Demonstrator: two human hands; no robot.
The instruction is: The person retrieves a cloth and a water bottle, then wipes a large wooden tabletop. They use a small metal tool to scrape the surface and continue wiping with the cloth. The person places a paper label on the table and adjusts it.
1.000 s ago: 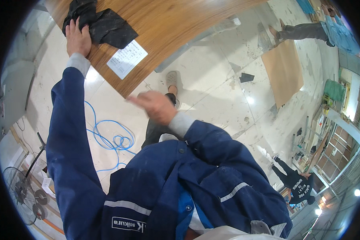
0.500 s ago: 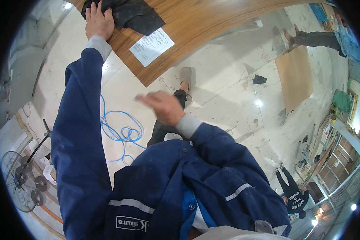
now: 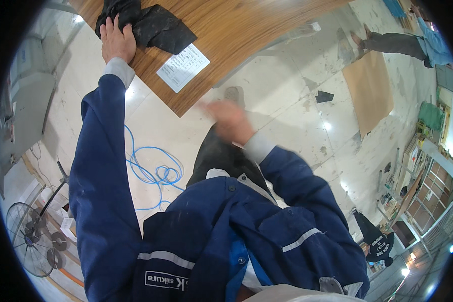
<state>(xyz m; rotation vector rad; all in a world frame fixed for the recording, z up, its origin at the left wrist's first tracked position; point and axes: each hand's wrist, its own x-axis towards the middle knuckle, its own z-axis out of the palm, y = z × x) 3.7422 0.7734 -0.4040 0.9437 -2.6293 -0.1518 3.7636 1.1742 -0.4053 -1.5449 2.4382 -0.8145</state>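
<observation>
At the upper left, my left hand (image 3: 118, 44) lies on the table's edge with its fingers stretched out over a crumpled black cloth (image 3: 161, 29). It presses on the cloth and does not wrap round it. A white printed sheet (image 3: 183, 68) lies on the wood-grain tabletop (image 3: 226, 38), partly under the cloth. My right hand (image 3: 230, 121) hangs in the air just off the table's near corner, touching nothing that I can see. Motion smears its fingers.
A coiled blue hose or cable (image 3: 158, 168) lies on the floor, with a standing fan (image 3: 27, 239) at lower left. To the right are a brown sheet (image 3: 370, 90) and a black scrap (image 3: 324, 96). Two other people are at the far right (image 3: 395, 48) and lower right (image 3: 377, 241).
My right hand has moved to the right and slightly up in the view. My left hand remains on the black cloth. The whole view has shifted a little, and one foot has moved.
</observation>
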